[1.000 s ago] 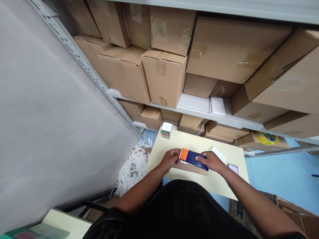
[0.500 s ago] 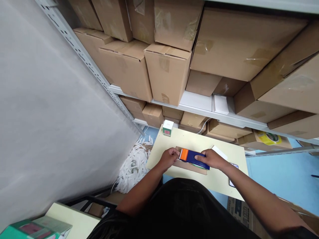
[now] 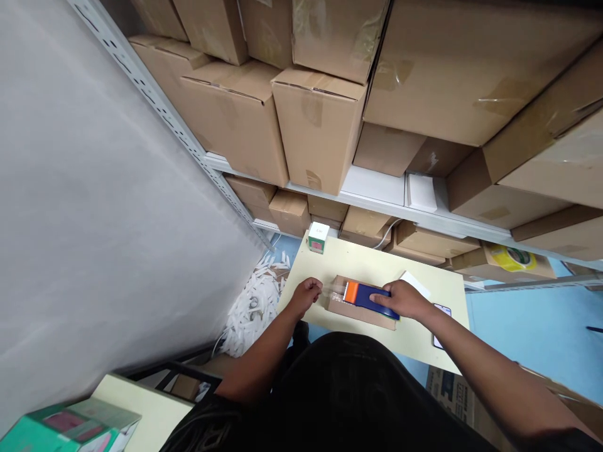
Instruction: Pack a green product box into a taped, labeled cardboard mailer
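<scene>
A blue and orange tape dispenser (image 3: 370, 297) is in my right hand (image 3: 399, 297), its orange toothed end pointing left. Beneath it a long brown cardboard box (image 3: 360, 314) lies on the pale yellow table (image 3: 367, 254). To the left of the box, my left hand (image 3: 307, 295) is closed in a pinch on the end of a clear strip of packing tape (image 3: 333, 289). The strip stretches from these fingers to the dispenser's orange end, over the box's left part. The dispenser hides much of the box's top.
A small green and white box (image 3: 318, 238) stands at the table's far left corner. A phone (image 3: 441, 314) lies at the right, partly behind my right arm. Shelves (image 3: 377, 187) with cardboard boxes rise beyond the table. White packing filler (image 3: 252, 307) covers the floor at left.
My left hand has moved left, away from the dispenser, and a length of clear tape now spans the gap. My right hand with the dispenser has stayed nearly in place.
</scene>
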`<state>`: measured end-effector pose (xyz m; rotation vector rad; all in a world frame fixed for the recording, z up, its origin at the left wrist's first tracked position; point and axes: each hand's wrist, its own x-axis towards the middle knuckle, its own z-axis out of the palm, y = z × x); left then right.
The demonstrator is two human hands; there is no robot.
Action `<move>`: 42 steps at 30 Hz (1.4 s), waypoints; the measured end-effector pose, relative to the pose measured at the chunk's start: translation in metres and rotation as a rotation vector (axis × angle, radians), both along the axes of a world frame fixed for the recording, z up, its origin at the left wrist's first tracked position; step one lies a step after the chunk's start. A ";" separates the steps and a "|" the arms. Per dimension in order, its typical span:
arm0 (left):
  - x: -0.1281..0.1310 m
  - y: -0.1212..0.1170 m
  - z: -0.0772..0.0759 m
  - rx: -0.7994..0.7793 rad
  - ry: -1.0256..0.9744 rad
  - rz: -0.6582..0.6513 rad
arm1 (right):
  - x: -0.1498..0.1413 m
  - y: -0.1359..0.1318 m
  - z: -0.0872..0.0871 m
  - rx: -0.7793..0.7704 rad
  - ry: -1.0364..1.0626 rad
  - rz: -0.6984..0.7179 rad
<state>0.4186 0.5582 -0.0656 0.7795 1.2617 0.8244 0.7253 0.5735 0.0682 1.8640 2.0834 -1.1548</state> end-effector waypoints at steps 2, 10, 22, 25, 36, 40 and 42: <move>0.014 -0.006 -0.014 0.001 0.032 -0.020 | -0.002 0.001 -0.001 0.000 -0.019 0.010; 0.024 -0.011 -0.025 0.308 0.535 -0.170 | -0.002 0.004 -0.004 0.034 -0.058 0.028; 0.030 0.009 0.016 0.927 0.772 -0.830 | -0.005 0.004 0.004 0.034 -0.079 0.022; 0.035 0.012 0.016 0.949 0.831 -0.812 | -0.002 0.006 0.007 0.022 -0.089 0.016; 0.037 0.012 0.034 0.933 0.997 -0.877 | 0.053 0.004 0.018 -0.031 -0.110 -0.024; 0.037 0.014 0.037 0.936 1.011 -0.899 | 0.106 -0.013 0.018 -0.069 -0.109 -0.088; 0.036 0.014 0.037 0.934 1.025 -0.908 | 0.133 -0.022 0.018 -0.082 -0.089 -0.108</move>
